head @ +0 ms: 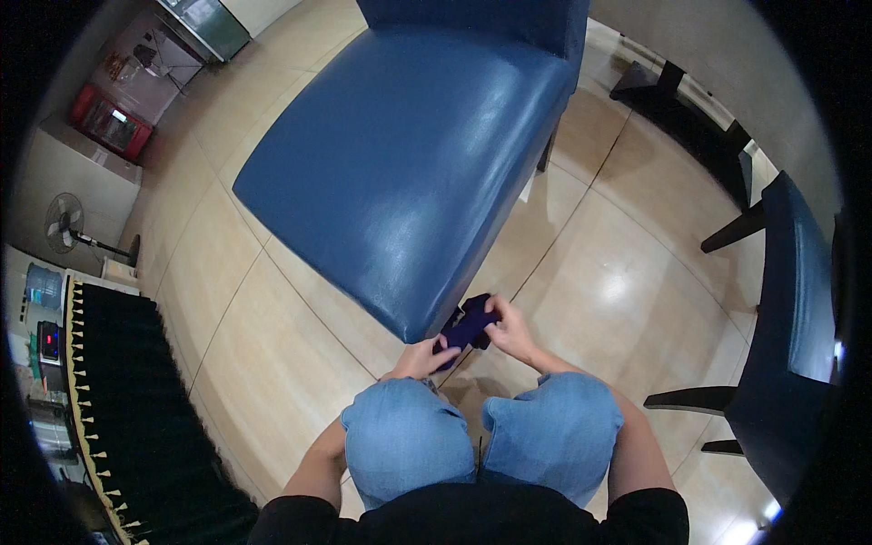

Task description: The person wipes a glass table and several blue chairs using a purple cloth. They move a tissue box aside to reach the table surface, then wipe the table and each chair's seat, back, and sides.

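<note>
A dark purple cloth [469, 330] is held between my two hands, low beside the near corner of a blue leather-like chair seat [409, 157]. My left hand [422, 357] grips the cloth's lower left end, close under the seat corner. At its upper right end, my right hand [505, 330] pinches the cloth with thumb and fingers. Part of the cloth hangs behind and below the fingers. My knees in blue jeans [409, 436] are bent just below the hands.
Tiled floor [613, 286] surrounds the chair. Another blue chair [783, 306] stands at the right, near a dark table base [688, 122]. On the left are a counter with a dark green skirt [136, 409], a pedestal fan [66, 221] and a red cabinet [112, 122].
</note>
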The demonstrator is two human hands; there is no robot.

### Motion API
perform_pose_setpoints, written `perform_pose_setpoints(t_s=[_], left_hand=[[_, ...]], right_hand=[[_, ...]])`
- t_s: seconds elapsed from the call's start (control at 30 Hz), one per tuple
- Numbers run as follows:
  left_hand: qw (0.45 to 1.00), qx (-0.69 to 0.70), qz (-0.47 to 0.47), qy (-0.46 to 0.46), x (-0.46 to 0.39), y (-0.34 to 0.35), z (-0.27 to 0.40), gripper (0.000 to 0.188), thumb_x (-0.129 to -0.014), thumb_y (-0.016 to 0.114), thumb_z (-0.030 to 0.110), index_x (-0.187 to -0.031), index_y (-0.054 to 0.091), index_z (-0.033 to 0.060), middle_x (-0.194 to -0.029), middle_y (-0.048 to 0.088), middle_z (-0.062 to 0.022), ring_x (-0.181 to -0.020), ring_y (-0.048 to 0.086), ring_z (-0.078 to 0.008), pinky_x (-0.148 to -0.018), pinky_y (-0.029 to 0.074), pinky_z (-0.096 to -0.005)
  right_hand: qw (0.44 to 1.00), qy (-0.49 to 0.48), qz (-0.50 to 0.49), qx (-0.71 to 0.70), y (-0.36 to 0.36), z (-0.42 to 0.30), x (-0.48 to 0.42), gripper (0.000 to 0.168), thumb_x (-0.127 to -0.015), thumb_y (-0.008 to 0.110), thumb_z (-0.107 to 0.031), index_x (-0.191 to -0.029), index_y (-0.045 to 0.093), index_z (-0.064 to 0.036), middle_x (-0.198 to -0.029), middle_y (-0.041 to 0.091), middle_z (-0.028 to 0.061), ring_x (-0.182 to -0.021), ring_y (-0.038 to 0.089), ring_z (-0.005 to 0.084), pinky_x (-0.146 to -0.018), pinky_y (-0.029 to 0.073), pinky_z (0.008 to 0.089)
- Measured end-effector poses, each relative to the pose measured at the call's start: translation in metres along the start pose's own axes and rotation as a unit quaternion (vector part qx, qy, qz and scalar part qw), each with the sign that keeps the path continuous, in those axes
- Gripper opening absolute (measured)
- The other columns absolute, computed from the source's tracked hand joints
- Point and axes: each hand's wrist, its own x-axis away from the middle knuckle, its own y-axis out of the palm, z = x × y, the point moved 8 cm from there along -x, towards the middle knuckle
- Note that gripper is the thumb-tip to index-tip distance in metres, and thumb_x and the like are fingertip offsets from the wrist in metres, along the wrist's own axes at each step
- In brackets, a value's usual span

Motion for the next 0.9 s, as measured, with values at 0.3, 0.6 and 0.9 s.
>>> perform_pose_setpoints(t_s=[0.3,0.6,0.9], left_hand=[[0.925,0.165,-0.296,0.171,0.055,-0.146,0.194,0.044,-0.095,0.078,0.004,-0.139,0.072,0.0066,-0.136,0.073,-0.0155,-0.108,0.076,-0.0193,-0.102,0.059,-0.0348],[0.887,-0.069,0.212,0.404,0.069,-0.226,0.274,0.036,-0.089,0.083,0.022,-0.123,0.080,0.0088,-0.132,0.073,-0.0191,-0.133,0.061,-0.0419,-0.111,0.047,-0.0571],[0.869,-0.224,0.204,0.390,0.076,-0.215,0.243,0.049,-0.076,0.066,0.011,-0.122,0.081,0.0136,-0.138,0.074,-0.0097,-0.143,0.056,-0.0450,-0.115,0.043,-0.0542]], right_hand=[[0.944,-0.283,0.159,-0.064,-0.101,-0.233,-0.074,0.049,-0.076,0.052,0.008,-0.122,0.055,-0.006,-0.134,0.052,0.0166,-0.130,0.049,0.0313,-0.116,0.037,0.0427],[0.830,-0.341,0.346,0.275,-0.169,-0.276,-0.177,0.035,-0.082,0.060,0.008,-0.116,0.061,-0.003,-0.134,0.065,0.0165,-0.134,0.054,0.0413,-0.116,0.043,0.0504],[0.831,-0.261,0.491,0.014,-0.289,-0.212,-0.242,0.030,-0.100,0.044,0.001,-0.127,0.058,0.002,-0.126,0.066,0.0209,-0.122,0.063,0.0353,-0.113,0.045,0.0426]])
